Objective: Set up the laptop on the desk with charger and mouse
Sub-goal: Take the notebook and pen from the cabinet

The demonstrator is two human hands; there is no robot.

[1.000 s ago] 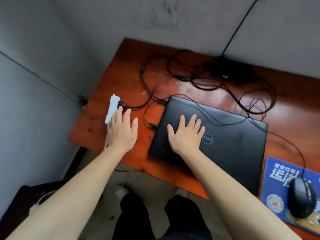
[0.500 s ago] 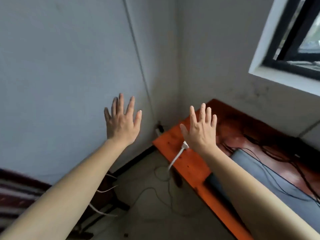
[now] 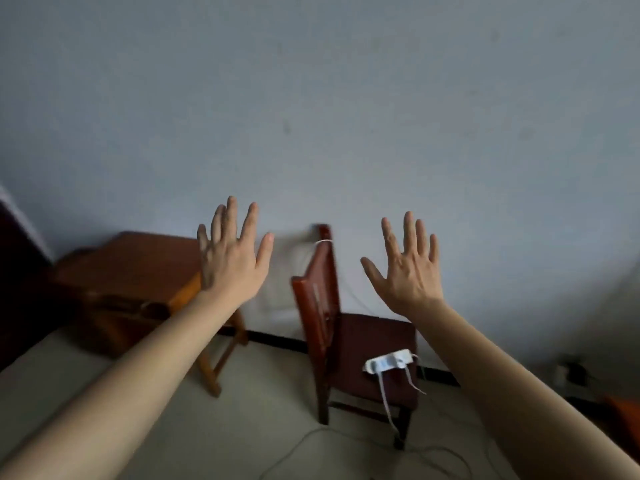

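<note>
My left hand (image 3: 232, 258) and my right hand (image 3: 408, 268) are both raised in the air in front of a grey wall, fingers spread, holding nothing. The laptop, charger and mouse are out of view. Only an orange corner of the desk (image 3: 623, 414) shows at the far right edge. A white power strip (image 3: 389, 362) lies on the seat of a dark red wooden chair (image 3: 322, 306), below my right hand, with white cords hanging down to the floor.
A brown wooden table (image 3: 138, 268) stands at the left against the wall, with a dark bag-like thing under its edge. Thin cables trail over the pale floor (image 3: 207, 438) near the chair legs. A small dark plug sits low on the wall at right.
My view has swung left, away from the desk and laptop, onto the wall, chair and side table. Both hands left the desk surface and stay raised with fingers spread.
</note>
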